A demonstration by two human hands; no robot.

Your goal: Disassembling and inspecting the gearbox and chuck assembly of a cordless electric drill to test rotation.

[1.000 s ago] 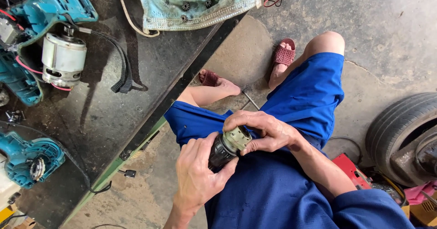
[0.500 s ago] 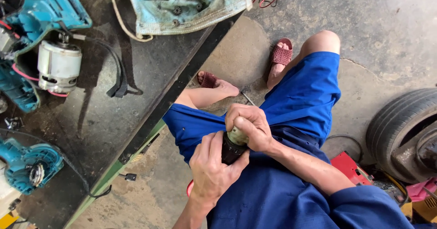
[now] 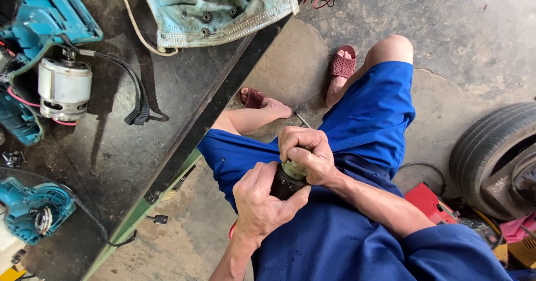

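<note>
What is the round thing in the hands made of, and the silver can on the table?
The round part looks like dark plastic or rubber with a dull greenish metal end; the hands hide most of it. The silver motor can seems metal, since it shines pale grey.

Small cylindrical motor part [image 3: 289,179], black body with a dull greenish-grey end, held over the lap above blue shorts. Greenish end tilted up and away; most of its surface is hidden by fingers.
</note>
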